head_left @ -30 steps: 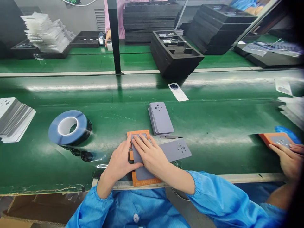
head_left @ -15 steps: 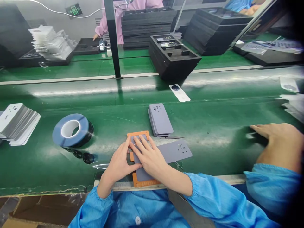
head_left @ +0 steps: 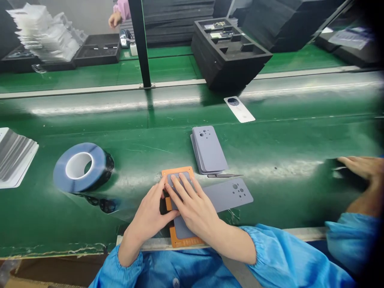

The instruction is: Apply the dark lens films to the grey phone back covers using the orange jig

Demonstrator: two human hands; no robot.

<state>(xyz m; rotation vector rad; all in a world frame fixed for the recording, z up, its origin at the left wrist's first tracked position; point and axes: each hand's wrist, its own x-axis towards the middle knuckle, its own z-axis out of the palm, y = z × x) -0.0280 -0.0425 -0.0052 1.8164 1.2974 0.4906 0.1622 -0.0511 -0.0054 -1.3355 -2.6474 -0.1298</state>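
An orange jig [head_left: 187, 242] lies at the table's front edge with a grey phone back panel [head_left: 182, 229] set in it. My left hand [head_left: 153, 210] grips the jig's left side; its thumb rests on the panel and its other fingers run along the edge. Pressed flat on the panel, my right hand [head_left: 192, 200] has its fingers stretched out and slightly spread, hiding much of the surface. Another grey panel [head_left: 223, 197] with camera holes lies beside the jig, under my right wrist. Tweezers [head_left: 225, 175] and a stack of grey panels [head_left: 211, 150] are just beyond.
A blue film roll [head_left: 73, 185] and a panel stack [head_left: 18, 160] stand left. A white panel [head_left: 241, 111] lies toward the back, near black trays [head_left: 231, 64]. A co-worker's hand [head_left: 361, 165] touches something dark at right. Across the divider, another person's hand [head_left: 115, 19] shows.
The view has shifted slightly, so most things sit elsewhere in the picture. My hands stay on the jig and panel. Across the divider, the pink-sleeved person's hand has lifted off the tray.
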